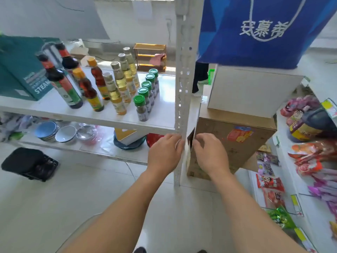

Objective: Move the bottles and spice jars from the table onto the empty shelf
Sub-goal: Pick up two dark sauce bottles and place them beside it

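A white metal shelf [54, 106] stands on a pale tiled floor. On it, rows run back from the front edge: dark sauce bottles [63, 83], amber oil bottles [91, 90], pale yellow oil bottles [116, 88] and green-capped spice jars [143, 106]. Bowls [54, 133] sit on the shelf below. At the shelf's upright post [182, 70], the left hand [165, 152] touches the post with loosely curled fingers; the right hand [209, 152], just beside a cardboard box [235, 137], pinches a small dark card [191, 138].

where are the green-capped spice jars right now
In the head view the green-capped spice jars stand in a row on the white shelf, right of the yellow oil bottles and left of the upright post.
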